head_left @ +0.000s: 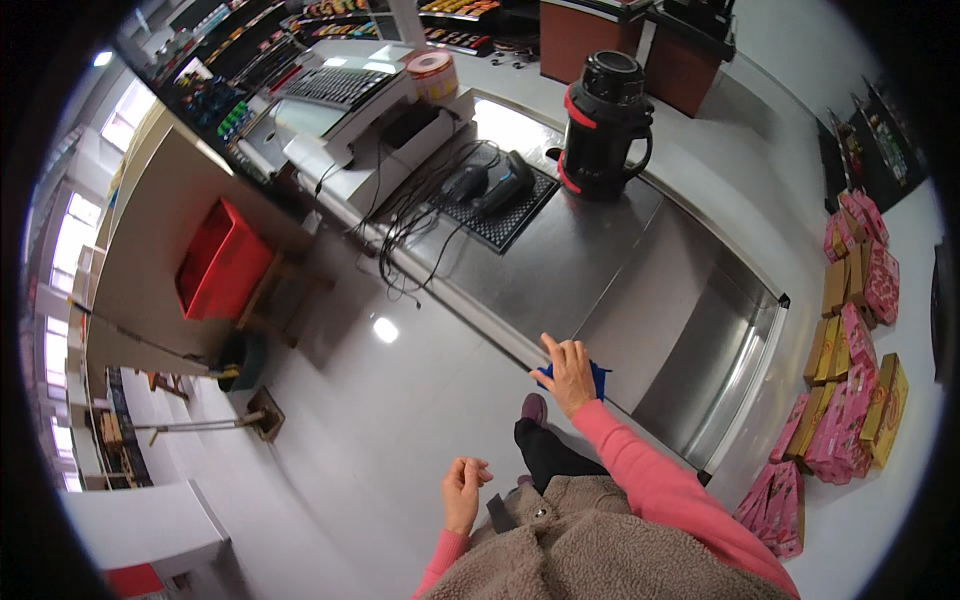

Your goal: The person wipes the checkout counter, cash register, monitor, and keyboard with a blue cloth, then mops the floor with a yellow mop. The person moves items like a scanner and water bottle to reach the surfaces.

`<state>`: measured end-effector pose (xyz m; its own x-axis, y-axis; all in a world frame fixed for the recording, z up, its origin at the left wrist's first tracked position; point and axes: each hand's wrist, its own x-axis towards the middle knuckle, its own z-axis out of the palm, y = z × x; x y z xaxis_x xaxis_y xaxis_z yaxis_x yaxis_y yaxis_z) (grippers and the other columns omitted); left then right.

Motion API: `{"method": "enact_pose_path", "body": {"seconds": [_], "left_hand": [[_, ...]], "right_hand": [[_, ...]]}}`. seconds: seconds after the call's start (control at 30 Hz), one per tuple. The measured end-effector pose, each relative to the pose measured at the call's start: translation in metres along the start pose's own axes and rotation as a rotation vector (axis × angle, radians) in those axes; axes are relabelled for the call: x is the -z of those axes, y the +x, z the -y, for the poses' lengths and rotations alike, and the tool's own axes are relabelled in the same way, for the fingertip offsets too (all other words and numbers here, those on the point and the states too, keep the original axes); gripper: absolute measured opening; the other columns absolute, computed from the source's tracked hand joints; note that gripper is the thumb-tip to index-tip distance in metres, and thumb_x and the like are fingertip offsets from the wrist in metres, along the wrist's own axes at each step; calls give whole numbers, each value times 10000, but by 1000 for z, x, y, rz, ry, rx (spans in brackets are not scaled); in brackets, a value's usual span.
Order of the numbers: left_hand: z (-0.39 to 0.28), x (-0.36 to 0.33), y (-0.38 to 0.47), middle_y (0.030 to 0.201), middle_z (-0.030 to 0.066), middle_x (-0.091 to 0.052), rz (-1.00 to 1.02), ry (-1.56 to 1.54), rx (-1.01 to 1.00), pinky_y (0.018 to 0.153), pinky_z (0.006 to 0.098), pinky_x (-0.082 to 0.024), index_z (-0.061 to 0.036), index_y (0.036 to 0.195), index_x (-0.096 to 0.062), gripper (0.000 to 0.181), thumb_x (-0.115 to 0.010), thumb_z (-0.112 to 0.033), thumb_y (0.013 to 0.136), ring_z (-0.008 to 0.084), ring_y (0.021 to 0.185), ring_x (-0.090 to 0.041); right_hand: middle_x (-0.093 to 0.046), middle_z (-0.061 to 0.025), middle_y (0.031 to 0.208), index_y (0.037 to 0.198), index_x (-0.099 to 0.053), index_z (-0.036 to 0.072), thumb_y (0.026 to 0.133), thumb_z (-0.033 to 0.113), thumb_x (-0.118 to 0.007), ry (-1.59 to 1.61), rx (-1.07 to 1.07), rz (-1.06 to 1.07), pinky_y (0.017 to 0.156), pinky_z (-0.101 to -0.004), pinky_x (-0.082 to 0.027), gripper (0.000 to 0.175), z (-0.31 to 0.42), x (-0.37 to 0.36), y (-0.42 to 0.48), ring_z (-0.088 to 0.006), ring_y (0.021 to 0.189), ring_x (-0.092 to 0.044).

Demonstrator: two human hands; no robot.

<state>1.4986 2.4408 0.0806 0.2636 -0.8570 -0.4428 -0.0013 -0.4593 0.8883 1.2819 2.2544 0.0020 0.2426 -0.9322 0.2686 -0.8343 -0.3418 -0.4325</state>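
My right hand [571, 375] presses a blue cloth [598, 381] onto the near edge of a stainless steel checkout counter [547, 277]. Part of the cloth is hidden under the palm. My left hand [463, 487] hangs over the floor in front of my body, its fingers curled and nothing seen in them. Further along the counter, a barcode scanner [510, 184] and tangled black cables [405, 232] lie on a perforated black mat [510, 232]. A large black thermos jug [604, 127] with red trim stands upright near the far edge.
A cash register with a keyboard [330, 86] and a label roll [433, 73] sit at the counter's far left end. Pink and gold boxes [844, 405] line the floor at right. A red basket [225, 262], a broom [142, 337] and a long-handled dustpan [266, 416] are at left.
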Motion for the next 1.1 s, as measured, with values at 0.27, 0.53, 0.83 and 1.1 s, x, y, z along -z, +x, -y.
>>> {"method": "enact_pose_path", "body": {"seconds": [0.27, 0.53, 0.83, 1.1], "left_hand": [[-64, -15, 94, 794, 49, -680, 102, 79, -80, 695, 267, -496, 17, 973, -669, 335, -527, -257, 1104, 109, 752, -625], [-120, -32, 156, 1086, 75, -717, 126, 232, -237, 824, 315, -535, -27, 1218, -687, 283, -689, -221, 1012, 156, 929, -664], [-141, -70, 214, 906, 41, -694, 414, 281, -243, 699, 256, -525, 35, 1076, -659, 316, -834, -156, 896, 88, 799, -624], [-168, -53, 276, 768, 61, -614, 429, 250, -449, 641, 301, -474, -3, 951, -604, 198, -774, -79, 884, 121, 689, -538]], "right_hand": [[-683, -85, 959, 998, -695, 80, 941, 248, -758, 675, -360, -208, 851, -385, -509, 189, -2, 7, 84, -277, 944, -648], [-685, 0, 946, 1047, -723, 41, 1043, 416, -649, 1197, -481, -76, 853, -245, -485, 382, 30, 46, 144, -65, 904, -599], [-659, -33, 1025, 1111, -694, 52, 1044, 501, -607, 1556, -804, -214, 773, -277, -570, 462, 49, 39, 150, -104, 901, -645], [-699, -35, 1206, 1223, -703, 24, 995, 167, -710, 1487, -741, -254, 1005, -278, -480, 269, 40, 46, 176, -110, 1079, -624]]}}
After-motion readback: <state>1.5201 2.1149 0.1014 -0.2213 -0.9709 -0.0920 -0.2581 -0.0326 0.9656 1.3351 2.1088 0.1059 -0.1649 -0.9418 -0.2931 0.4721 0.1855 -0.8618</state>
